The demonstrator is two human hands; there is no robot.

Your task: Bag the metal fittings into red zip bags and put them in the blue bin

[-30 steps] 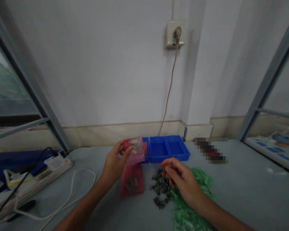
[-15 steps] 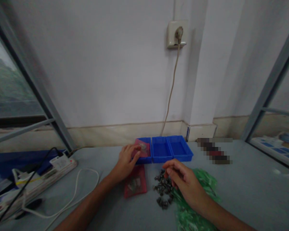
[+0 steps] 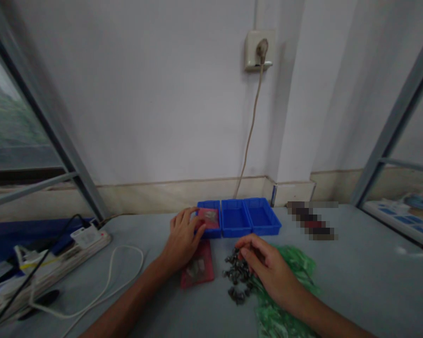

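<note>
Three blue plastic trays stand side by side at the back of the table. The left tray (image 3: 215, 233) holds a red plastic bag (image 3: 211, 217) with small pale contents. My left hand (image 3: 185, 237) is over that tray's left side, fingers apart around the bag's edge. Partly under my left wrist, a second red bag (image 3: 198, 270) lies on the table. My right hand (image 3: 264, 263) has its fingers curled, thumb and fingertips together, over a pile of small dark metal parts (image 3: 237, 277); anything pinched there is too small to make out. Under my right forearm is a green plastic bag (image 3: 278, 314).
The middle tray (image 3: 236, 217) and right tray (image 3: 262, 216) show bare blue floors. A white power strip (image 3: 66, 263) and white cable (image 3: 111, 272) lie on the left. A blurred-out patch (image 3: 313, 223) is at right, with a wall socket (image 3: 259, 50) above.
The red bag now lies lower and flatter inside the left tray. My left hand has shifted slightly left, its fingers spreading. My right hand's fingertips have drawn closer together over the metal parts.
</note>
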